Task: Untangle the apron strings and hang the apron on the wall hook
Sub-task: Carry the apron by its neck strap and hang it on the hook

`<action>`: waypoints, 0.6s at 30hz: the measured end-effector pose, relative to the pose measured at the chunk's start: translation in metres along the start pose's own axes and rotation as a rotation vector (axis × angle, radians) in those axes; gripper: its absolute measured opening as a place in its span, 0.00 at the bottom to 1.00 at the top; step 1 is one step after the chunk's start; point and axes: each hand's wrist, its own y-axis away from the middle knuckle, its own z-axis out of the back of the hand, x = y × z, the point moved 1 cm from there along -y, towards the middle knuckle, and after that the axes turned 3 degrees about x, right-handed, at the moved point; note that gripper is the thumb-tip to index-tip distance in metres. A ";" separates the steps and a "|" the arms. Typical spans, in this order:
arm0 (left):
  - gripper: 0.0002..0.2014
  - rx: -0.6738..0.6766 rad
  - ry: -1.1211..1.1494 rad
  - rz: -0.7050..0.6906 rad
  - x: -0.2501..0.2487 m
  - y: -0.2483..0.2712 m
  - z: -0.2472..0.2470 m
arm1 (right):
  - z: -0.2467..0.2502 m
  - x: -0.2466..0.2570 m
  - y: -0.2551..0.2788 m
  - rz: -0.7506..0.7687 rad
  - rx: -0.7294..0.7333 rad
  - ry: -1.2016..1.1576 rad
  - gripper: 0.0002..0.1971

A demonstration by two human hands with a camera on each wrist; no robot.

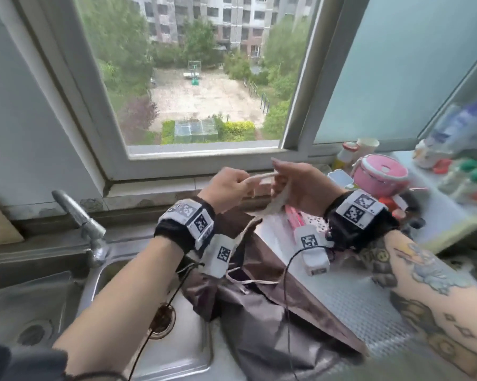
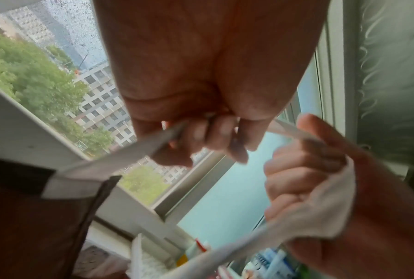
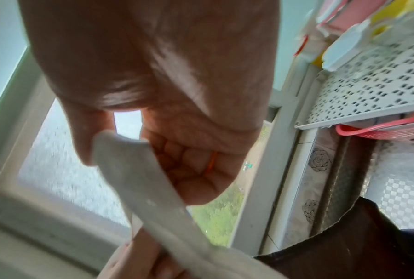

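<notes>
Both grips pinch the white strap: left hand (image 1: 227, 185) & right hand (image 1: 300, 185). Apron (image 1: 259, 298) slumps over counter/sink edge. Risk: pulling apart tightens knot; hook not in view.

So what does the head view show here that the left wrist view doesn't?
Only the head view shows the steel sink, the faucet, the pink lidded container and the brown apron heaped across the sink edge. Only the left wrist view shows the left hand's curled fingers from beneath. Both show the right hand and the white apron strap held between the two hands.
</notes>
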 end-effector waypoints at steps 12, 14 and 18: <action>0.13 -0.077 0.261 -0.196 -0.226 0.050 -0.058 | 0.080 0.056 0.272 0.204 -0.023 -0.065 0.11; 0.13 -0.023 0.261 -0.234 -0.266 0.064 -0.085 | 0.095 0.058 0.329 0.282 -0.129 -0.057 0.08; 0.12 0.170 0.235 -0.305 -0.336 0.092 -0.145 | 0.126 0.066 0.428 0.522 -0.368 -0.108 0.12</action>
